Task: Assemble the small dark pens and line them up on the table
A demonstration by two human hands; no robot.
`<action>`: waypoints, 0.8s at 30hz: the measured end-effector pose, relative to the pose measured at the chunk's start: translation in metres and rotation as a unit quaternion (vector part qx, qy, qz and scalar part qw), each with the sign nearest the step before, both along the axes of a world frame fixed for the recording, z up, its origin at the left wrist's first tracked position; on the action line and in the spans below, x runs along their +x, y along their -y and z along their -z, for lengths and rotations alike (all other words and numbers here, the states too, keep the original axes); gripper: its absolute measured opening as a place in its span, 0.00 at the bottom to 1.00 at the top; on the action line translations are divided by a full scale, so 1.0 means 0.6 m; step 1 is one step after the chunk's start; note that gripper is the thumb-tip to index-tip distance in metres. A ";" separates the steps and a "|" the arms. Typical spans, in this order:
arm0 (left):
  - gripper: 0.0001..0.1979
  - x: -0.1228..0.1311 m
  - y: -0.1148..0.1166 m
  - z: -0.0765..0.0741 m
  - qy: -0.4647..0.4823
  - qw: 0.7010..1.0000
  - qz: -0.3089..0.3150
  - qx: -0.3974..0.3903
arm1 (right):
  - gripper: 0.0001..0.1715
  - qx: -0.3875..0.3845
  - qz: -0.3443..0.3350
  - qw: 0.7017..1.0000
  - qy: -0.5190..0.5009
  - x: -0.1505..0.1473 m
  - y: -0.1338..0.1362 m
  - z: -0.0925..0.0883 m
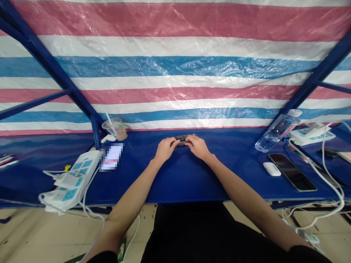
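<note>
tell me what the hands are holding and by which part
The left hand and right hand hold a small black oblong object by its opposite ends; what it is cannot be told.

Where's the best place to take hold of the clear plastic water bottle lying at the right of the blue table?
Grip the clear plastic water bottle around its wide middle, coming from above with the right hand. It appears to lie on its side, leaving the top of its smooth body open, while the capped neck is narrower.

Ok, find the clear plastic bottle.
In the head view, far right, the clear plastic bottle lies beside a white power strip, behind a black smartphone.
</note>
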State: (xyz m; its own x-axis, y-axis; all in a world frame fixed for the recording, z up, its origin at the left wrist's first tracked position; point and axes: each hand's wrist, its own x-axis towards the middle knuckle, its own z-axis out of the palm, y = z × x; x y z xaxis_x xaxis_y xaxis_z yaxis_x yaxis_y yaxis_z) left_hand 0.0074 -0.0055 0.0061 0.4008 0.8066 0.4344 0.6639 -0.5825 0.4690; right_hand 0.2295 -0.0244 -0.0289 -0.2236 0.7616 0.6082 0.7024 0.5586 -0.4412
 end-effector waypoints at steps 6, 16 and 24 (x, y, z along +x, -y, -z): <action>0.05 -0.002 -0.005 0.006 0.048 0.998 0.021 0.030 | 0.09 -0.002 -0.010 1.000 0.025 0.002 -0.003 -0.001; 0.15 0.000 -0.002 0.005 0.006 1.000 0.017 0.001 | 0.05 0.003 -0.003 1.000 0.004 -0.002 -0.001 -0.004; 0.13 -0.001 -0.007 0.003 0.009 1.000 0.018 0.002 | 0.03 -0.013 -0.004 1.000 -0.001 0.002 -0.003 0.001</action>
